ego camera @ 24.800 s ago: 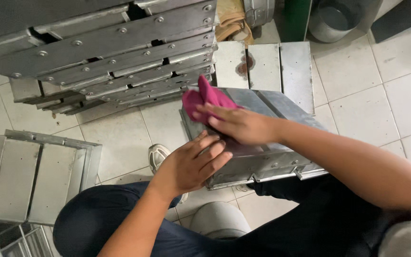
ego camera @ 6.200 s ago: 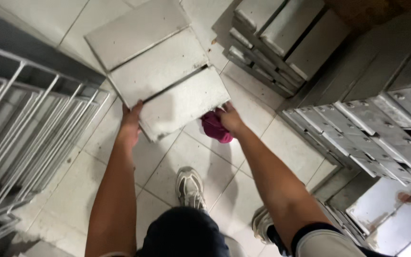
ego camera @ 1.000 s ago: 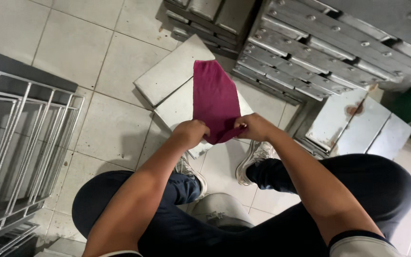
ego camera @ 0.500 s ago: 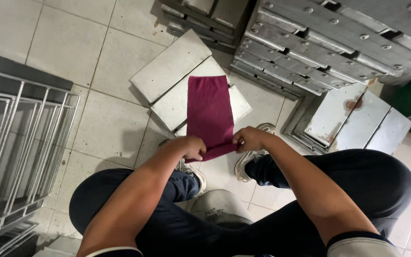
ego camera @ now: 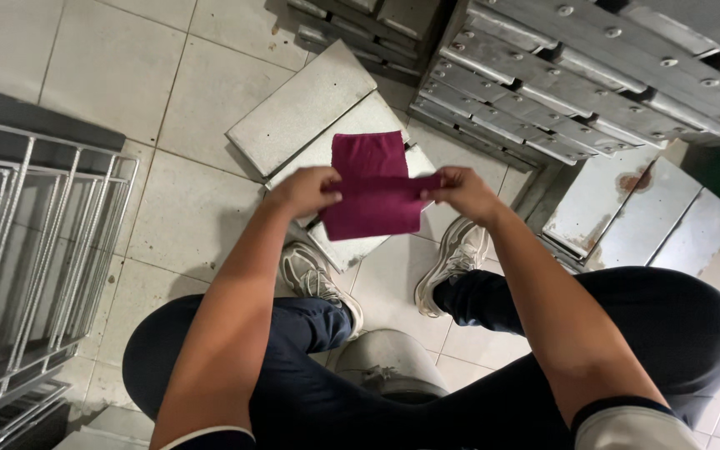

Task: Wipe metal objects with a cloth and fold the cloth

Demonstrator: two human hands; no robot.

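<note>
While the person sits on a low grey stool (ego camera: 389, 367) with knees spread, both bare hands are raised over the tiled floor (ego camera: 102, 75) and share one folded magenta cloth (ego camera: 372, 185). The left hand (ego camera: 306, 190) pinches the cloth's left edge between thumb and curled fingers, closed firmly on the fabric. The right hand (ego camera: 458, 190) grips the right edge in the same way, thumb on top, fingers tucked beneath. Between them the cloth is held flat and taut across its middle fold, with one layer standing above the hands and another hanging below.

Directly under the cloth, on the floor, lie three flat grey rectangular metal trays (ego camera: 306, 108), side by side and touching along their long edges, turned at an angle to the tile lines. The nearest tray's lower corner sits just beside the person's left grey sneaker (ego camera: 314, 275); the right grey sneaker (ego camera: 453, 258) rests near the trays' right end. Along the floor's upper right edge stands a stack of long grey metal pans with riveted rims (ego camera: 577, 75), piled in staggered rows. To the right of the right knee lies a set of joined metal pans with a rust-coloured stain (ego camera: 627, 217). At the left edge of the floor stands a silver wire rack (ego camera: 35, 250).
</note>
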